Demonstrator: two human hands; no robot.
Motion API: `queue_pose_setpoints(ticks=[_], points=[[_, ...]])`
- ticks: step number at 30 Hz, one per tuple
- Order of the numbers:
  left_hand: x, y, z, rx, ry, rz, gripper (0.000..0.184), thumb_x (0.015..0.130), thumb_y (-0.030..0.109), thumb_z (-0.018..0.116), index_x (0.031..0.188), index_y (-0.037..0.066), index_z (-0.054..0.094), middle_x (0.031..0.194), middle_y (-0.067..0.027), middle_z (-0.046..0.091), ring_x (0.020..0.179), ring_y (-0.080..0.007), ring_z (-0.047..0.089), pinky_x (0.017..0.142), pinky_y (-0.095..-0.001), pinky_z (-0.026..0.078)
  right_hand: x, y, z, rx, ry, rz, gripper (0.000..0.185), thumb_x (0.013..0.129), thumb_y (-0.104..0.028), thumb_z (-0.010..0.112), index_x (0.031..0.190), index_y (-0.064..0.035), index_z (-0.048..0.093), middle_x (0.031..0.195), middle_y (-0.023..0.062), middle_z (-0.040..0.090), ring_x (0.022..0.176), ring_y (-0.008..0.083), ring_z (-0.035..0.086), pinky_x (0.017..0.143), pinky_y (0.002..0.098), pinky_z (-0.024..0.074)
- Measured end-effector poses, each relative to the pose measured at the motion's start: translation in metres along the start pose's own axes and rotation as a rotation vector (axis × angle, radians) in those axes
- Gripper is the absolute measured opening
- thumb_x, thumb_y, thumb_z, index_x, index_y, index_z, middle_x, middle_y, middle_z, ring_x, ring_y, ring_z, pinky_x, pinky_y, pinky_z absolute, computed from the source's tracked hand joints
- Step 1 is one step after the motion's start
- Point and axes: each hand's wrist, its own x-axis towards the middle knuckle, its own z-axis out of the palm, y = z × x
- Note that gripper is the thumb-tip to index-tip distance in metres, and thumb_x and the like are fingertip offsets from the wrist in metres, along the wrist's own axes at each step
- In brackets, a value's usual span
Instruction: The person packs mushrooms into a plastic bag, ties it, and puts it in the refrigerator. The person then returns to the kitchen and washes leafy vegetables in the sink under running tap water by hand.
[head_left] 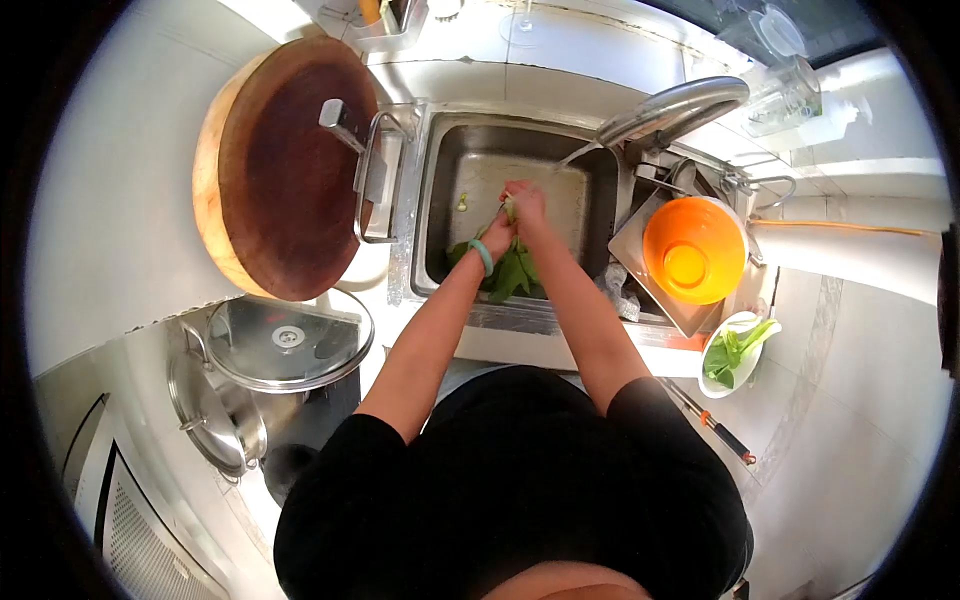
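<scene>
Over the steel sink (pixel 580 215), both hands are close together around leafy greens (pixel 513 274). My left hand (pixel 497 234), with a pale green bangle at the wrist, is closed on the stems. Touching it from the right, my right hand (pixel 526 205) is closed at the upper end of the stems. The leaves hang below the hands toward the sink's near edge. Water runs from the curved faucet (pixel 690 100) to the right of the hands. A small pale scrap (pixel 462 203) lies on the sink floor at the left.
Left of the sink stand a big round wooden board (pixel 290 170), a cleaver (pixel 345 125) in a rack and a glass-lidded pot (pixel 290 338). At the right are an orange bowl (pixel 697 250), a white bowl of greens (pixel 735 352) and a black-handled tool (pixel 730 437).
</scene>
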Motion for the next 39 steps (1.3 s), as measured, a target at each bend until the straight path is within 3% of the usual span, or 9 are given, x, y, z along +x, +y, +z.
queue_pose_setpoints(ticks=[7, 9, 10, 12, 18, 25, 27, 30, 39], points=[[-0.008, 0.011, 0.0, -0.047, 0.085, -0.164, 0.028, 0.091, 0.012, 0.043, 0.118, 0.004, 0.046, 0.116, -0.0071, 0.05, 0.103, -0.0203, 0.047, 0.093, -0.0351, 0.033, -0.001, -0.02, -0.009, -0.349, -0.041, 0.005, 0.027, 0.083, -0.027, 0.061, 0.08, -0.0002, 0.063, 0.067, 0.0081, 0.062, 0.058, 0.0196, 0.056, 0.055, 0.0327, 0.043], [-0.007, 0.011, -0.008, -0.11, 0.146, -0.187, 0.026, 0.091, 0.013, 0.044, 0.115, 0.004, 0.048, 0.115, -0.0066, 0.051, 0.102, -0.02, 0.047, 0.093, -0.035, 0.033, 0.01, -0.017, -0.022, -0.866, 0.099, -0.379, 0.029, 0.082, -0.031, 0.06, 0.079, -0.0018, 0.065, 0.075, 0.011, 0.065, 0.064, 0.0274, 0.06, 0.059, 0.038, 0.0449], [-0.001, -0.001, -0.019, -0.141, 0.096, -0.123, 0.024, 0.091, 0.014, 0.046, 0.113, 0.005, 0.049, 0.114, -0.006, 0.051, 0.102, -0.0192, 0.047, 0.093, -0.0352, 0.032, 0.001, -0.034, -0.032, -0.869, 0.107, -0.38, 0.029, 0.082, -0.031, 0.06, 0.079, -0.0018, 0.065, 0.075, 0.011, 0.065, 0.064, 0.0274, 0.06, 0.059, 0.038, 0.0449], [0.005, -0.005, -0.023, -0.18, 0.048, -0.056, 0.023, 0.09, 0.015, 0.048, 0.111, 0.005, 0.05, 0.114, -0.0053, 0.051, 0.101, -0.0185, 0.046, 0.093, -0.0355, 0.031, -0.031, -0.094, -0.052, -1.219, -0.136, -0.492, 0.027, 0.079, -0.029, 0.06, 0.085, -0.0032, 0.065, 0.084, 0.0122, 0.064, 0.076, 0.0317, 0.059, 0.067, 0.0403, 0.0461], [-0.001, 0.015, -0.012, -0.367, 0.234, 0.037, 0.027, 0.087, 0.009, 0.053, 0.113, 0.005, 0.048, 0.114, -0.003, 0.05, 0.103, -0.0164, 0.045, 0.093, -0.035, 0.03, -0.012, -0.168, -0.142, -1.923, 0.187, -1.038, 0.011, 0.074, -0.012, 0.053, 0.077, -0.0026, 0.058, 0.076, 0.013, 0.059, 0.08, 0.0272, 0.058, 0.07, 0.0379, 0.0474], [-0.005, 0.033, -0.002, -0.449, 0.189, 0.093, 0.03, 0.088, 0.007, 0.052, 0.117, 0.002, 0.045, 0.113, -0.0038, 0.05, 0.106, -0.0178, 0.047, 0.092, -0.0343, 0.034, -0.01, -0.191, -0.173, -2.134, 0.126, -0.888, 0.014, 0.081, -0.015, 0.048, 0.087, -0.0031, 0.053, 0.08, 0.0147, 0.062, 0.082, 0.0274, 0.061, 0.068, 0.0379, 0.0482], [-0.001, 0.033, -0.005, -0.47, 0.165, 0.131, 0.03, 0.088, 0.007, 0.051, 0.117, 0.002, 0.045, 0.112, -0.0044, 0.05, 0.105, -0.018, 0.048, 0.091, -0.0346, 0.036, -0.016, -0.193, -0.165, -2.039, 0.119, -0.42, 0.013, 0.084, -0.014, 0.046, 0.087, -0.0029, 0.051, 0.084, 0.0167, 0.064, 0.081, 0.029, 0.063, 0.066, 0.0391, 0.0495], [0.002, 0.033, -0.007, -0.463, 0.134, 0.145, 0.029, 0.09, 0.008, 0.05, 0.117, 0.001, 0.044, 0.11, -0.0054, 0.051, 0.101, -0.0183, 0.05, 0.088, -0.0348, 0.038, -0.009, -0.184, -0.185, -2.081, 0.203, -0.31, 0.012, 0.085, -0.012, 0.045, 0.088, -0.0032, 0.052, 0.086, 0.0172, 0.065, 0.081, 0.0304, 0.064, 0.065, 0.04, 0.0504], [-0.001, 0.046, 0.0, -0.455, 0.042, 0.14, 0.025, 0.089, 0.01, 0.051, 0.112, 0.003, 0.047, 0.104, -0.0058, 0.054, 0.101, -0.0185, 0.05, 0.088, -0.0346, 0.037, 0.005, -0.175, -0.22, -2.073, 0.028, -0.594, 0.014, 0.081, -0.01, 0.049, 0.093, -0.0046, 0.054, 0.085, 0.0135, 0.064, 0.079, 0.031, 0.063, 0.068, 0.0406, 0.05]])
